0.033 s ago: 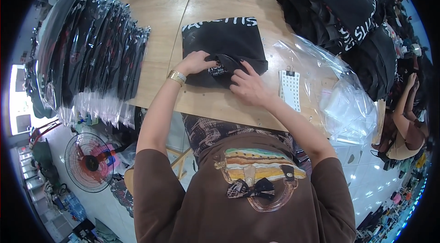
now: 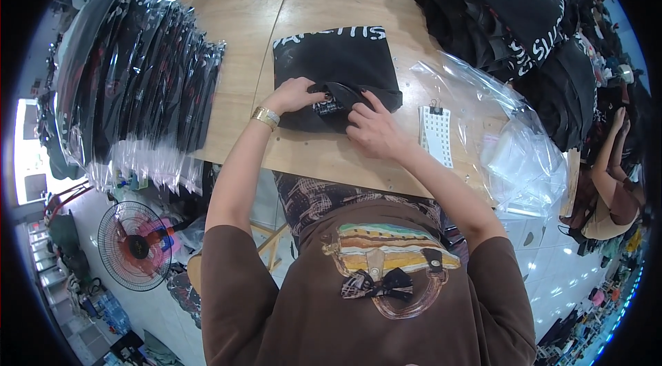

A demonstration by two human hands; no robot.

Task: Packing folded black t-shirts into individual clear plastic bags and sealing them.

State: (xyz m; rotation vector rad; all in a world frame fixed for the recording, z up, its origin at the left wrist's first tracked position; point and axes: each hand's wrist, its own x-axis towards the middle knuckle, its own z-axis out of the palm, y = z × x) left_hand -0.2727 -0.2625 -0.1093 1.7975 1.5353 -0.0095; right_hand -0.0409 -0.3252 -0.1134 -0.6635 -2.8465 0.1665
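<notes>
A black folded garment (image 2: 334,59) with white lettering along its far edge lies flat on the wooden table in front of me. At its near side a fold gapes a little, and a patch of pale print shows inside. My left hand (image 2: 293,95), with a gold watch at the wrist, grips the left side of that fold, thumb at the opening. On the fold's right side is my right hand (image 2: 376,128), index finger stretched along the cloth and the other fingers curled at its near edge. The fingertips of both hands are partly hidden in the dark cloth.
Clear-bagged black garments (image 2: 141,76) stand in a row at left. Unbagged black garments (image 2: 514,11) are heaped at far right. Clear plastic bags (image 2: 527,162) and a clipped stack of sticker sheets (image 2: 436,135) lie right. A fan (image 2: 136,245) stands lower left; another person's arms (image 2: 610,159) show at right.
</notes>
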